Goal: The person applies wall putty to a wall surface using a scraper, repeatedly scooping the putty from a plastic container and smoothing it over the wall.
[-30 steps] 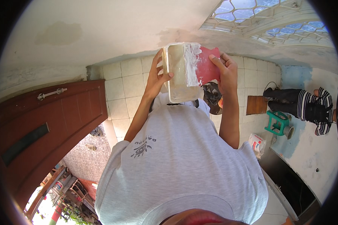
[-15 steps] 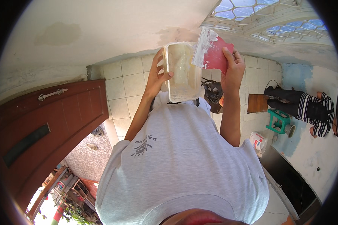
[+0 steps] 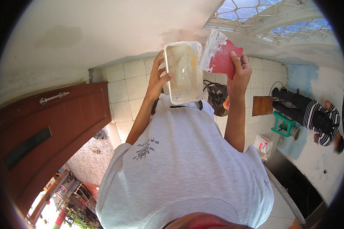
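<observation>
Two hands: the left hand (image 3: 156, 82), grip clasping one rectangular tub (image 3: 184, 94); the right hand (image 3: 239, 73), grip pinching one red, white-smeared scraper (image 3: 224, 58).

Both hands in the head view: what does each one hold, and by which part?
Left hand: rectangular plastic tub, by its left wall and rim. Right hand: red putty spreader, by its right edge.
</observation>
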The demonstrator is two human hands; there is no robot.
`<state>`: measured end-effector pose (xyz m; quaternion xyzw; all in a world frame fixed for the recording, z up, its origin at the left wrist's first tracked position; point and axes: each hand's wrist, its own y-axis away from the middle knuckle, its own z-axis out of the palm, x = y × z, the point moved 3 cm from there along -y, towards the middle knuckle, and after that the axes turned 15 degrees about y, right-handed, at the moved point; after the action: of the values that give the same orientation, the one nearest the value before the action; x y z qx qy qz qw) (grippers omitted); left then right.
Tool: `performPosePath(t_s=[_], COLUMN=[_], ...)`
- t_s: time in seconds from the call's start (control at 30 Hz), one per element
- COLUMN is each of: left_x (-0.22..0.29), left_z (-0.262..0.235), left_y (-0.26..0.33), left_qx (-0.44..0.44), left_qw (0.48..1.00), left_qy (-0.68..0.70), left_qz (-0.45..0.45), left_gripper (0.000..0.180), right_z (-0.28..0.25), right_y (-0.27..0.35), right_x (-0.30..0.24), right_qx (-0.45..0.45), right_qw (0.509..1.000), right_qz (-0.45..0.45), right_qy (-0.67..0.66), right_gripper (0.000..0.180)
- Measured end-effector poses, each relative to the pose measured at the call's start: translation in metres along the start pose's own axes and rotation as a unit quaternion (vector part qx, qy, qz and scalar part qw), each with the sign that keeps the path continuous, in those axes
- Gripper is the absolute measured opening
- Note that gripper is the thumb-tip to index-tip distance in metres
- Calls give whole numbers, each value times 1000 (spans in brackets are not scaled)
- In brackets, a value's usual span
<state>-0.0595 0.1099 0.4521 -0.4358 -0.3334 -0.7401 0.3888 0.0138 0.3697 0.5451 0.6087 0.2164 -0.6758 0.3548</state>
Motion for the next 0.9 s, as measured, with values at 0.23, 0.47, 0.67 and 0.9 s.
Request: performPosePath(t_s=[0.23,0.47,0.67,0.9], left_x=[13,6,11,5], left_z=[17,8,13,6], left_y=[5,1,7,7], left_qx=[21,-9,-21,-13], left_qw=[999,1000,998,999], left_qy=[-5,-17,-45,4], left_qz=[-37,-7,-35,-48], left_gripper=[101,103,100,108], right_z=[14,31,37,15], right_y=[11,12,3,-5], right_x=[2,9,6,-7], right_qx=[-34,-68,-40,-28], right_qw=[989,986,992,994], right_qz=[-36,-20,-8,-11], right_qy=[136,149,115,105], right_gripper=[33,35,35,35])
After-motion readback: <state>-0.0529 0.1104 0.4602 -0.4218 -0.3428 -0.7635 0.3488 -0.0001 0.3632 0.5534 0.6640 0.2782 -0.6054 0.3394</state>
